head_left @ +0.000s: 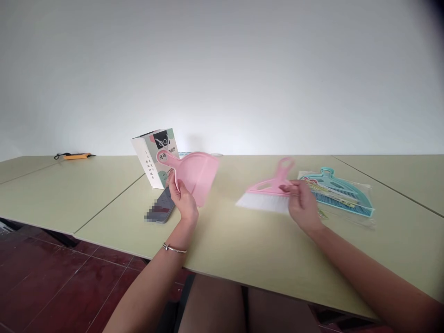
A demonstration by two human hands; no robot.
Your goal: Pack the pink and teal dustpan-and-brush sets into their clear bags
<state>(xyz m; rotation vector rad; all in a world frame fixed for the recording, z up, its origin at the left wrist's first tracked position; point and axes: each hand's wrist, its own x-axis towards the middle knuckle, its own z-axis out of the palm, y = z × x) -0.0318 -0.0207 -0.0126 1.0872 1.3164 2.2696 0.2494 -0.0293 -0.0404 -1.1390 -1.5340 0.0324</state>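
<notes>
My left hand (185, 200) is closed on the edge of a pink dustpan (197, 172), held above the table with its handle toward the upper left. My right hand (303, 203) grips one end of a pink hand brush (272, 186). The brush's white bristles point down and its looped handle points up; it is a little blurred. Dustpan and brush are apart from each other. Behind my right hand, a teal dustpan and brush set (342, 192) lies in clear plastic wrapping on the table.
A smartphone (163, 206) lies beside my left hand. Behind it stands a white printed paper bag (147, 162). An orange object with a black cord (77, 156) lies at the far left by the wall. The pale table (239, 249) has its front edge near my legs.
</notes>
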